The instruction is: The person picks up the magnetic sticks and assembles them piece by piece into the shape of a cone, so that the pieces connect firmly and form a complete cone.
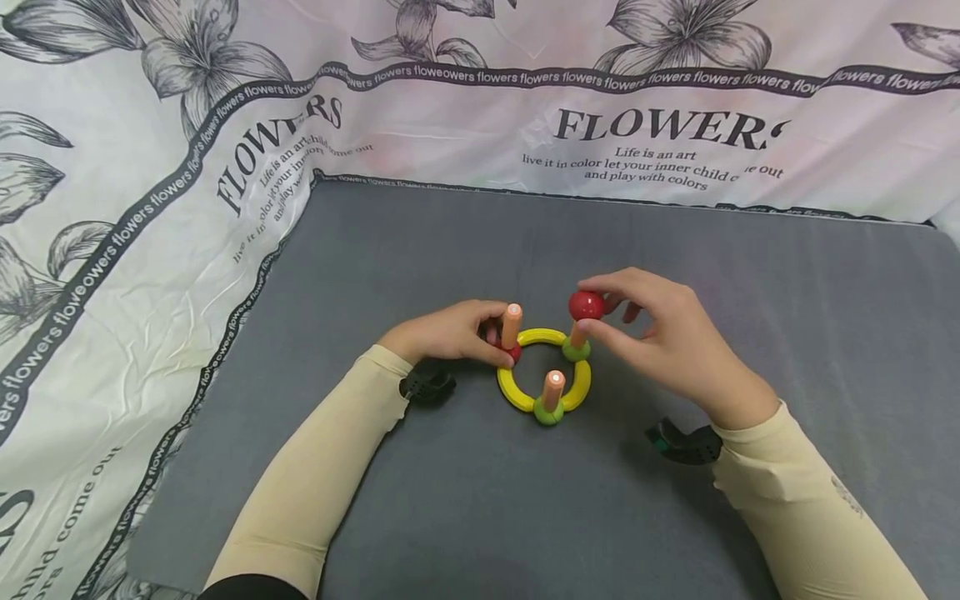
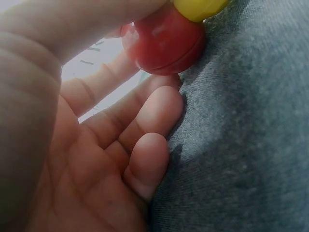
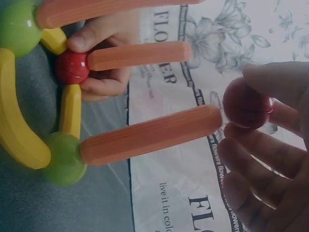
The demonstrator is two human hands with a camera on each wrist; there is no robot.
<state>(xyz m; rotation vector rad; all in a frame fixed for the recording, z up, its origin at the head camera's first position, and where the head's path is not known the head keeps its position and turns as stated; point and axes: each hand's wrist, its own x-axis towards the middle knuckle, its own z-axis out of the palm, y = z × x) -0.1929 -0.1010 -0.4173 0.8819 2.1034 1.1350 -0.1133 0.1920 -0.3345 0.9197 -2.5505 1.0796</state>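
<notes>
A toy ring of yellow curved pieces (image 1: 525,392) lies on the grey mat (image 1: 465,492), joined by two green balls (image 1: 548,411) and a red ball (image 2: 164,41). Three orange rods (image 1: 553,389) stand up from the balls. My left hand (image 1: 457,333) pinches the red ball at the ring's left side, beside its rod (image 1: 511,325). My right hand (image 1: 660,333) holds a second red ball (image 1: 586,305) at the top of the right rod (image 3: 149,135); the wrist view shows this ball (image 3: 246,104) at the rod's tip.
A white cloth printed with flowers and lettering (image 1: 150,167) hangs behind and to the left of the mat. Black wrist-camera mounts (image 1: 684,442) sit under both forearms.
</notes>
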